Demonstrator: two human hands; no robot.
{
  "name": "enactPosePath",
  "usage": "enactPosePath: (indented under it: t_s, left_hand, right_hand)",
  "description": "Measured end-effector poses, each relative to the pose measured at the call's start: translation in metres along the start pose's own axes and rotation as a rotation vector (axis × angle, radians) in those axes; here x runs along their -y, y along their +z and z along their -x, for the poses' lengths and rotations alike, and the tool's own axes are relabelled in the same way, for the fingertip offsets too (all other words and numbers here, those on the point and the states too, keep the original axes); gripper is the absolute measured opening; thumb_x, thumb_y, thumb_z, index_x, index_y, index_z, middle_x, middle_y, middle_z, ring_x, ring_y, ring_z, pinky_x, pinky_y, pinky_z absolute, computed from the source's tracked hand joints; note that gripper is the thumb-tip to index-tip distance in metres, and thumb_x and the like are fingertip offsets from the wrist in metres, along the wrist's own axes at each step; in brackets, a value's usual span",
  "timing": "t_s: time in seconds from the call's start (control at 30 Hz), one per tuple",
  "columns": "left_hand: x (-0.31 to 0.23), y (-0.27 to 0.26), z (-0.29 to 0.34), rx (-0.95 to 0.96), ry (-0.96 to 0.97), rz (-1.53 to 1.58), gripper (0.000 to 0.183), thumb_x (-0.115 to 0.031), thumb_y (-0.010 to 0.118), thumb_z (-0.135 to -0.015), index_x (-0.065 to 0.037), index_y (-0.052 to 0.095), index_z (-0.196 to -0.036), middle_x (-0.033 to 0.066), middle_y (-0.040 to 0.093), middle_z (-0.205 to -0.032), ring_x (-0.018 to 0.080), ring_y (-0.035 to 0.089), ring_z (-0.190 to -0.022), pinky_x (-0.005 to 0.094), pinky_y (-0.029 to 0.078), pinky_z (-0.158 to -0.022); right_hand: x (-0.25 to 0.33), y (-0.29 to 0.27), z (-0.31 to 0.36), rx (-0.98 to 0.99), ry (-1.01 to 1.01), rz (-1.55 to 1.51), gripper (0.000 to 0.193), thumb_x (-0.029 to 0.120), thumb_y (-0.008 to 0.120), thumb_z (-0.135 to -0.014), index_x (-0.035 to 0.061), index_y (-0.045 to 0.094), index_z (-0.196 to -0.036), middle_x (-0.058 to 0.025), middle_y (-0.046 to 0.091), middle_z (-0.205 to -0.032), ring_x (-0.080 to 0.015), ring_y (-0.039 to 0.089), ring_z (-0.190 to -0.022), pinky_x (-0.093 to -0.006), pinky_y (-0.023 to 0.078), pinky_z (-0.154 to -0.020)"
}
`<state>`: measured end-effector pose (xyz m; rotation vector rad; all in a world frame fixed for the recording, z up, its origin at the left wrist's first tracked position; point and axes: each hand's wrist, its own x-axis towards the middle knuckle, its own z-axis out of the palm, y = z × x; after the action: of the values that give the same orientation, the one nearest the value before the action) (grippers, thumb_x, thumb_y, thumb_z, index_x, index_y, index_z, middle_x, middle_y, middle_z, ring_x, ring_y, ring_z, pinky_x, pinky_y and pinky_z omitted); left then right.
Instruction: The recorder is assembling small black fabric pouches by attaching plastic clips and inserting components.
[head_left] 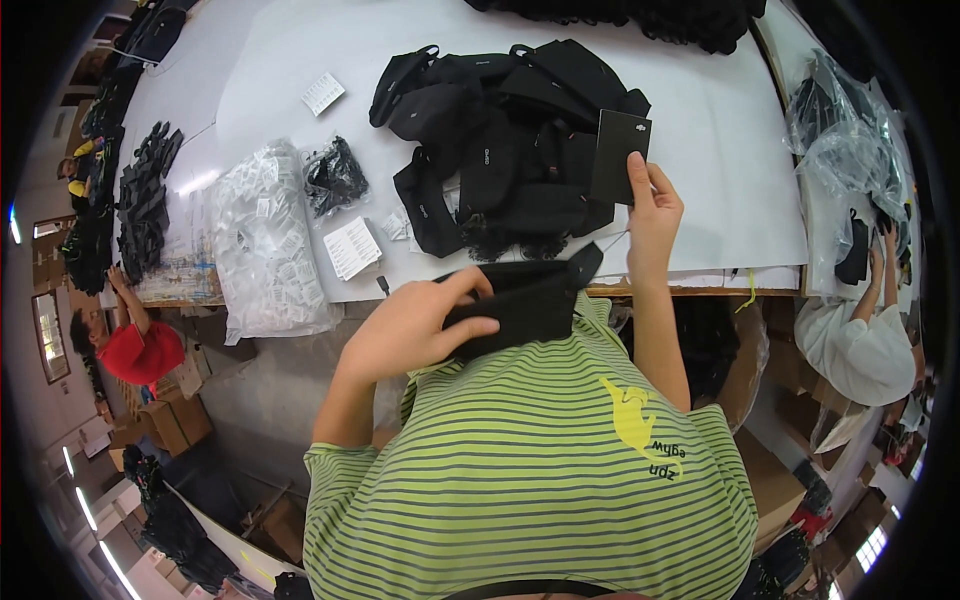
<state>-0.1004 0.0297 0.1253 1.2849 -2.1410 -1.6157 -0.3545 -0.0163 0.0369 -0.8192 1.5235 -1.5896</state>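
Note:
A small black fabric pouch [535, 310] rests against my body at the table's near edge. My left hand [415, 320] grips its left end, the thumb over the near face and the bent fingers at the upper edge. A strap end [585, 262] sticks up at the pouch's right corner. Raised to the right, my right hand [655, 215] pinches a flat black card [618, 150] with a small pale mark, between thumb and fingers. A thin cord seems to run down from the card; where it ends I cannot tell. Behind lies a heap of black pouches [490, 150].
Left of the heap are a clear bag of white tags [268, 235], a smaller bag of black pieces [335, 175] and stacked white labels [352, 248]. One label sheet [323, 93] lies farther back. People in red [143, 350] and white [862, 345] work at either side.

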Motion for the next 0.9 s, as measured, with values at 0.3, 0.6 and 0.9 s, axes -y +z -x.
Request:
enactPosePath:
  t_s: [0.3,0.6,0.9]
  left_hand:
    - [0.010,-0.005,-0.016,-0.189,0.039,-0.435,0.023,-0.022,0.071,-0.076,-0.005,0.061,-0.087,0.0108,0.061,-0.102,0.0289,0.056,-0.096,0.0358,0.045,-0.077]
    - [0.023,0.012,-0.030,-0.474,0.538,-0.554,0.020,-0.016,0.074,-0.068,-0.009,0.064,-0.083,0.0061,0.059,-0.108,0.0248,0.053,-0.105,0.0353,0.039,-0.092]
    - [0.151,0.011,-0.072,-0.796,0.183,0.069,0.012,-0.014,0.065,-0.081,-0.005,0.063,-0.087,0.0057,0.062,-0.087,0.0191,0.056,-0.089,0.0306,0.040,-0.083]
  right_hand:
    - [0.031,-0.016,-0.010,0.285,0.123,0.134,0.027,0.027,0.069,-0.085,-0.0002,0.072,-0.089,0.0049,0.056,-0.066,-0.0028,0.044,-0.061,-0.0202,0.033,-0.054]
    - [0.053,0.012,0.035,1.051,-0.259,0.885,0.023,0.035,0.069,-0.078,0.0140,0.074,-0.087,-0.0079,0.064,-0.062,-0.0251,0.059,-0.052,-0.0303,0.043,-0.051]
    - [0.044,0.003,0.032,1.097,-0.227,0.966,0.030,0.031,0.078,-0.069,0.0043,0.064,-0.075,-0.0068,0.046,-0.048,-0.0208,0.043,-0.043,-0.0322,0.034,-0.046]
